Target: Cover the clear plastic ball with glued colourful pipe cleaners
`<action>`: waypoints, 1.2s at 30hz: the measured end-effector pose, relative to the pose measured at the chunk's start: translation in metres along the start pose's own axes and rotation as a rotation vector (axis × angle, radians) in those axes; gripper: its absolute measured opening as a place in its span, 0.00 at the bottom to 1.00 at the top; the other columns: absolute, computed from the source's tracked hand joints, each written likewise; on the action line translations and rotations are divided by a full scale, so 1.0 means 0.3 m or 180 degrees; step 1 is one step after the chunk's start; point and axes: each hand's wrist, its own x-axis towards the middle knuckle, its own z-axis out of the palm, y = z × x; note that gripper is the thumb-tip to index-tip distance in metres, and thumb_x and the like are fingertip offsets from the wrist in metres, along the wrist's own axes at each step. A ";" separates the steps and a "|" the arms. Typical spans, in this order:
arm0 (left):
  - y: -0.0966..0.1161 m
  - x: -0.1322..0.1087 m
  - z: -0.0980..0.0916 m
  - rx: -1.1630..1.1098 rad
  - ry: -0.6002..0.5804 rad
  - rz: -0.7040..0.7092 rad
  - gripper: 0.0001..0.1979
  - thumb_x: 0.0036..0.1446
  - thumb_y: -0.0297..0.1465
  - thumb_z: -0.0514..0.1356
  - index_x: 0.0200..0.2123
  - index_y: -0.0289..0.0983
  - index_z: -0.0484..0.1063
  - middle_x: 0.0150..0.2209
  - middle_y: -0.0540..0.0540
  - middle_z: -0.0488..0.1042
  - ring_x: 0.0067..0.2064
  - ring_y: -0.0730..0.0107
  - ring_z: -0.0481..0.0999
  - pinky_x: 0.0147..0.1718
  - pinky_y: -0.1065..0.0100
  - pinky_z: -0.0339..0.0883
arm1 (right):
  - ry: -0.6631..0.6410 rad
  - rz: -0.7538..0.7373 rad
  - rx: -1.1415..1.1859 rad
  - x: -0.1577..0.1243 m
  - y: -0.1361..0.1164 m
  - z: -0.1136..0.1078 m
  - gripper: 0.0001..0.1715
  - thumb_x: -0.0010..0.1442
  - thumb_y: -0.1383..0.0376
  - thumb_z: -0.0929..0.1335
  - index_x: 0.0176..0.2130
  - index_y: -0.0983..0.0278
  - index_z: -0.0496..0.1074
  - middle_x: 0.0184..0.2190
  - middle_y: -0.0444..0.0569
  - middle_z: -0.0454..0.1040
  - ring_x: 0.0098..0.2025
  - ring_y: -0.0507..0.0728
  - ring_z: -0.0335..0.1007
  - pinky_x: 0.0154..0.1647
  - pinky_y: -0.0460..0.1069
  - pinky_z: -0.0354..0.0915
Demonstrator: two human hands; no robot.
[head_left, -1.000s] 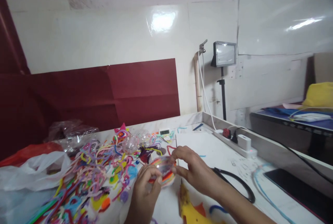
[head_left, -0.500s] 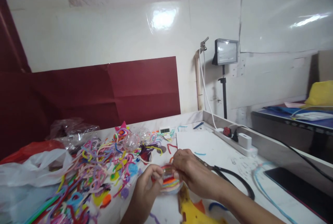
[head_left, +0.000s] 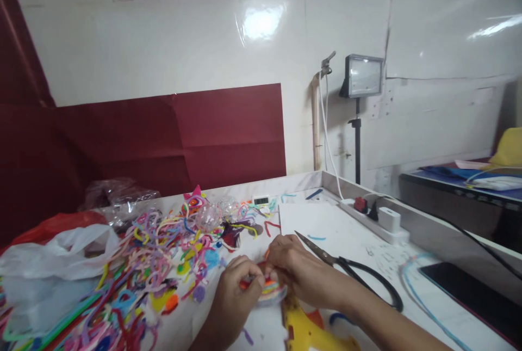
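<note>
My left hand (head_left: 240, 291) and my right hand (head_left: 291, 266) meet at the front centre of the white table. Between them is a small round craft piece (head_left: 271, 292) with red, orange, yellow and blue strands. The fingers of both hands are pinched at its upper edge, the left at its left side and the right at its top right. Fingers hide part of the piece. Just below it lies a yellow glue gun (head_left: 312, 329). Black-handled scissors (head_left: 346, 264) rest beyond my right forearm, blades pointing up and left.
Tangled pipe cleaners (head_left: 142, 264) and plastic bags (head_left: 57, 264) spread over the left side. A white sheet (head_left: 310, 220), a power strip (head_left: 397, 234) and a phone (head_left: 468, 296) lie to the right. A lamp (head_left: 365, 76) stands behind.
My left hand has closed in towards my right, covering more of the craft piece's left side. The view has shifted slightly, and more of the scissors shows.
</note>
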 end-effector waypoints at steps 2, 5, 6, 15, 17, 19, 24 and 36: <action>0.003 -0.003 0.004 0.0089 -0.0001 -0.0028 0.09 0.51 0.30 0.52 0.20 0.39 0.64 0.25 0.46 0.68 0.33 0.59 0.70 0.34 0.63 0.60 | 0.0056 0.0038 -0.0004 0.002 -0.004 0.003 0.11 0.52 0.79 0.64 0.30 0.65 0.70 0.32 0.49 0.73 0.39 0.56 0.65 0.42 0.51 0.54; 0.003 -0.008 0.004 0.0191 -0.0097 -0.0048 0.09 0.53 0.31 0.53 0.21 0.38 0.67 0.25 0.47 0.68 0.33 0.60 0.69 0.34 0.64 0.59 | 0.0129 0.0077 -0.0157 0.005 -0.013 0.018 0.11 0.47 0.81 0.65 0.27 0.66 0.68 0.31 0.50 0.72 0.37 0.56 0.65 0.42 0.53 0.54; 0.000 -0.008 0.002 0.0209 -0.0110 -0.0047 0.10 0.53 0.31 0.54 0.21 0.38 0.67 0.25 0.48 0.68 0.32 0.61 0.69 0.34 0.65 0.59 | 0.0154 0.0098 -0.0171 0.006 -0.014 0.025 0.11 0.46 0.81 0.65 0.27 0.66 0.68 0.30 0.49 0.72 0.37 0.56 0.65 0.42 0.53 0.54; -0.060 0.007 -0.006 -0.0443 -0.0056 -0.0159 0.09 0.54 0.32 0.56 0.24 0.37 0.69 0.26 0.51 0.63 0.31 0.65 0.66 0.32 0.68 0.58 | 0.0546 0.0316 0.0647 -0.020 0.031 0.027 0.10 0.61 0.72 0.65 0.40 0.61 0.73 0.37 0.47 0.74 0.43 0.56 0.66 0.47 0.52 0.57; -0.066 0.006 -0.003 -0.0526 -0.0055 -0.0211 0.09 0.54 0.32 0.56 0.23 0.37 0.68 0.26 0.51 0.62 0.31 0.66 0.65 0.31 0.68 0.57 | 0.0487 0.0311 0.0669 -0.028 0.031 0.013 0.10 0.62 0.71 0.64 0.39 0.61 0.73 0.38 0.47 0.75 0.44 0.56 0.66 0.47 0.52 0.57; -0.067 0.003 0.000 -0.0585 -0.0090 -0.0202 0.08 0.54 0.31 0.56 0.23 0.37 0.67 0.27 0.51 0.64 0.31 0.66 0.66 0.31 0.68 0.58 | 0.0402 0.0307 0.0665 -0.033 0.027 0.007 0.10 0.62 0.70 0.64 0.39 0.60 0.73 0.38 0.47 0.75 0.44 0.56 0.66 0.48 0.53 0.57; -0.064 0.001 0.012 -0.0539 -0.0055 -0.0087 0.08 0.53 0.29 0.56 0.22 0.37 0.68 0.27 0.50 0.66 0.32 0.65 0.68 0.33 0.68 0.59 | 0.0265 0.0319 0.0505 -0.026 0.014 0.019 0.08 0.60 0.71 0.65 0.34 0.62 0.73 0.33 0.46 0.73 0.41 0.56 0.66 0.47 0.53 0.57; -0.087 0.005 0.016 -0.0750 0.0019 -0.0300 0.09 0.55 0.33 0.57 0.24 0.37 0.68 0.24 0.53 0.63 0.29 0.69 0.63 0.29 0.70 0.56 | 0.0410 0.0456 0.0216 -0.012 0.001 0.038 0.09 0.62 0.71 0.63 0.33 0.63 0.72 0.33 0.48 0.73 0.40 0.58 0.67 0.44 0.54 0.58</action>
